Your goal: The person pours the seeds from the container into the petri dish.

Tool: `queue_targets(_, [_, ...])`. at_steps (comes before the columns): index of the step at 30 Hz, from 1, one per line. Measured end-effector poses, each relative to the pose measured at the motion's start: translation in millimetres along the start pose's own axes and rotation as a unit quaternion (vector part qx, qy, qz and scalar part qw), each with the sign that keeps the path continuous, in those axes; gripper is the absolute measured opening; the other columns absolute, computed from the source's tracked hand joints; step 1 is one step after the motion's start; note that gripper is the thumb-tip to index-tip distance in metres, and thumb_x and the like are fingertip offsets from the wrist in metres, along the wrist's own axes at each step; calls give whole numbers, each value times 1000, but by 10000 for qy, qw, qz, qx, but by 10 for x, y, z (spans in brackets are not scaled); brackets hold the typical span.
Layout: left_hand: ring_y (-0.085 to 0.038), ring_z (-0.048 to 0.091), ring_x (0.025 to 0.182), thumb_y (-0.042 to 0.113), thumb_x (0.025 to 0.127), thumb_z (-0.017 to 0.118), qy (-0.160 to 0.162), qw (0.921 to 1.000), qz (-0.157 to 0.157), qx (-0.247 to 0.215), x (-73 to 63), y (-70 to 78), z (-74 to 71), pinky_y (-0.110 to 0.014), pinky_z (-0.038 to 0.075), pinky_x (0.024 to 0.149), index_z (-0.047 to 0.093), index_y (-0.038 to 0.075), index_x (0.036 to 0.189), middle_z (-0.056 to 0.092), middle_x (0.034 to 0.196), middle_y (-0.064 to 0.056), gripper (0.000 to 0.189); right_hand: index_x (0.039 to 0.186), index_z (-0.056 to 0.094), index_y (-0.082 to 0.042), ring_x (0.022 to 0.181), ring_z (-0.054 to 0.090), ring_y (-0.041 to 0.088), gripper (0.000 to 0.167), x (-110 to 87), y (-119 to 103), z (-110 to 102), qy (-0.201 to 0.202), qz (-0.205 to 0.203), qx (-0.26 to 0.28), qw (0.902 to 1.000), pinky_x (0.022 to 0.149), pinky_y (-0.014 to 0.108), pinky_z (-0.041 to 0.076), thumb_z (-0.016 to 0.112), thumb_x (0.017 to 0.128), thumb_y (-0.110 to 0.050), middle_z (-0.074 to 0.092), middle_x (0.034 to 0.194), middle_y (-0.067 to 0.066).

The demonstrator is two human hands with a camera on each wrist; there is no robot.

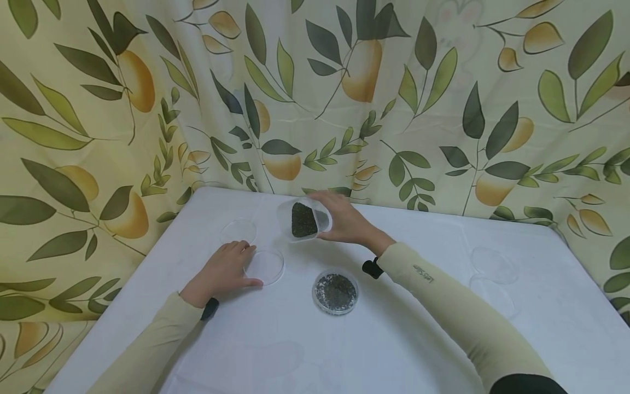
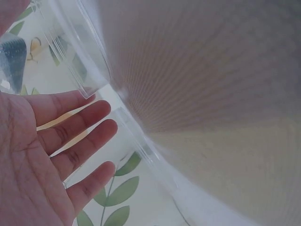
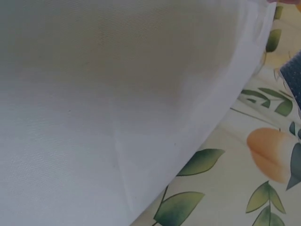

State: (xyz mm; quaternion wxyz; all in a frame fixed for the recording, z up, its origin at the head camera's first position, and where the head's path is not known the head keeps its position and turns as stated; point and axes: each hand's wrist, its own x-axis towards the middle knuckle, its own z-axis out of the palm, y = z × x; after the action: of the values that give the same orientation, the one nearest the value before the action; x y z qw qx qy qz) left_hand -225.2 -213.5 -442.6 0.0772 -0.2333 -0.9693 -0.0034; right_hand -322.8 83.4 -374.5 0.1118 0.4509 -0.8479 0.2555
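Note:
My right hand [image 1: 344,219] grips a translucent plastic container [image 1: 322,216], tilted on its side with its opening facing me above the table's far half. Dark granules [image 1: 303,220] are heaped inside it. On the table in front stands a round clear petri dish [image 1: 336,292] holding dark grey granules with white specks round the edge. My left hand [image 1: 221,273] lies at the left side of another clear dish [image 1: 264,268], thumb and fingers spread. In the left wrist view the straight fingers [image 2: 89,141] reach to the clear dish's wall [image 2: 91,52].
Another clear round dish [image 1: 239,231] lies behind my left hand. Two more clear round pieces [image 1: 494,266] lie at the right of the white table [image 1: 236,345]. A leaf-and-fruit patterned curtain [image 1: 315,109] hangs close behind the table's far edge.

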Motion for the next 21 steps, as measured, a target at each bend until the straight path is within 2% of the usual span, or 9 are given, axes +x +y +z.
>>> queue_targets(7, [-29,56,102,66,70,67,-120,9999,-49,-53,6,1,-6,-44,46,93,56,-2,124,59,111,-14,88,138,41,-12,132,41,26,85,89,-26,68,-54,-161,-231,9996,107,54,30,84,65,-17,45,142,11])
queue_targets(14, [-29,57,98,63,69,69,-32,10000,-29,-54,1,5,-19,-43,47,88,57,-2,123,59,107,-14,86,138,41,-11,132,41,27,86,155,-61,116,-12,-467,-450,9979,106,58,30,85,64,-17,45,141,12])
queue_targets(21, [-29,57,97,64,68,69,65,10000,25,-27,0,3,-4,-42,47,88,58,-2,121,60,106,-14,85,137,42,-9,131,42,26,85,195,-86,168,23,-692,-589,9959,105,51,33,85,64,-17,47,139,10])
